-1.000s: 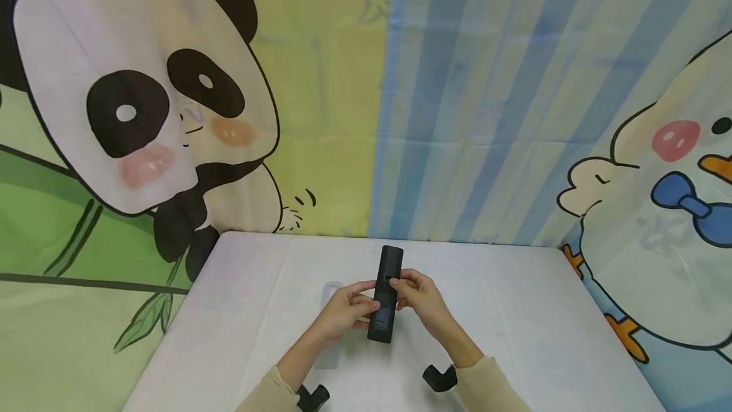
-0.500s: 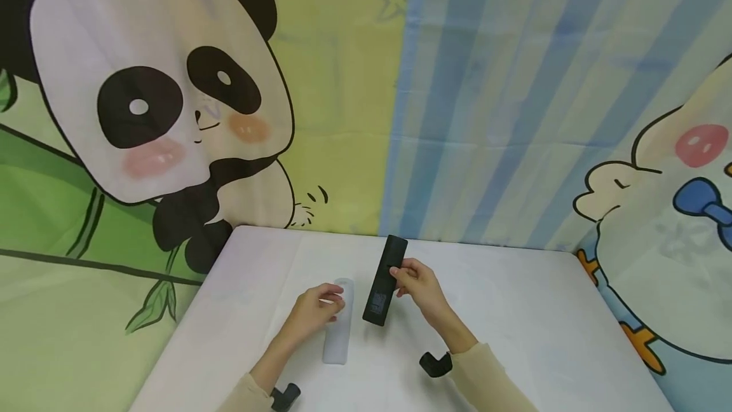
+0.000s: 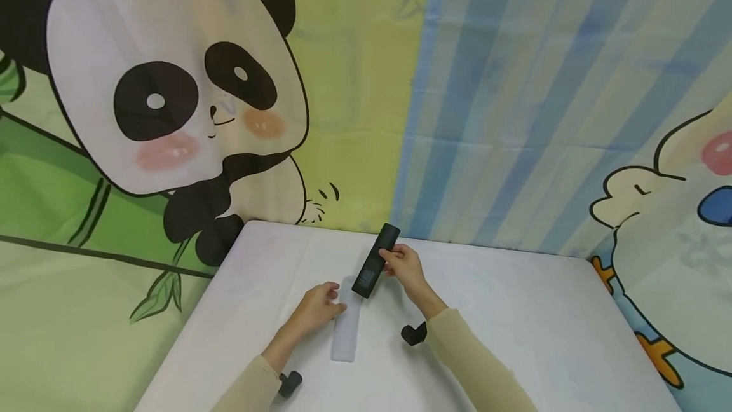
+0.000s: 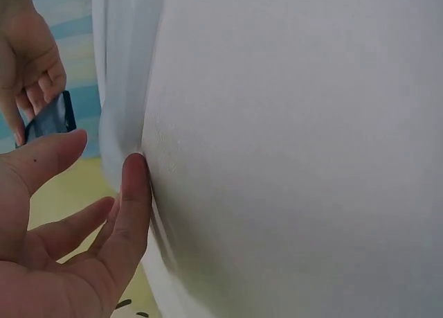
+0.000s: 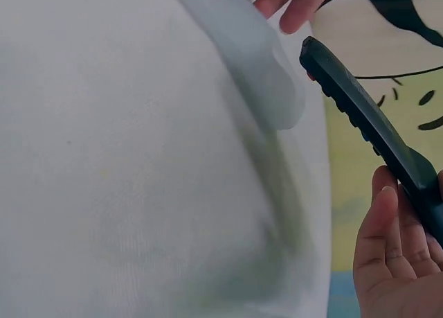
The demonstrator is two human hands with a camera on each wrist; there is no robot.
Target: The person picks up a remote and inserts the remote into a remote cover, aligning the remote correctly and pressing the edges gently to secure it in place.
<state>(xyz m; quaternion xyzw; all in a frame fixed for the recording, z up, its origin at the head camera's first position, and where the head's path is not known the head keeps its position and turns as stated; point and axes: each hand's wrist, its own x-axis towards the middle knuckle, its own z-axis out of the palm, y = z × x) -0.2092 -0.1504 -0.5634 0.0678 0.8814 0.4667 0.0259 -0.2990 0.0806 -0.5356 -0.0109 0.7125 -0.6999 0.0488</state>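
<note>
My right hand (image 3: 407, 270) holds a black remote control (image 3: 374, 264) tilted above the table, its label side toward the head camera. In the right wrist view, a row of buttons shows along the underside of the remote control (image 5: 370, 117). A translucent, pale sleeve-like remote cover (image 3: 345, 334) lies on the table, its top end just beneath the remote's lower end. Beside the cover's left edge is my left hand (image 3: 314, 309), fingers loosely bent. A fingertip (image 4: 135, 169) comes right at the edge of the cover (image 4: 126, 68) in the left wrist view, with the thumb apart.
A white-covered table (image 3: 486, 323) spreads under both hands. Behind it hangs a cloth backdrop (image 3: 354, 113) printed with a panda and stripes. Black wrist cameras, one on the left wrist (image 3: 290, 383) and one on the right (image 3: 414, 334), stick out by the sleeves.
My left hand has let go of the remote control and moved left and down to the cover. The right hand has carried the remote left and tilted it over the cover's end.
</note>
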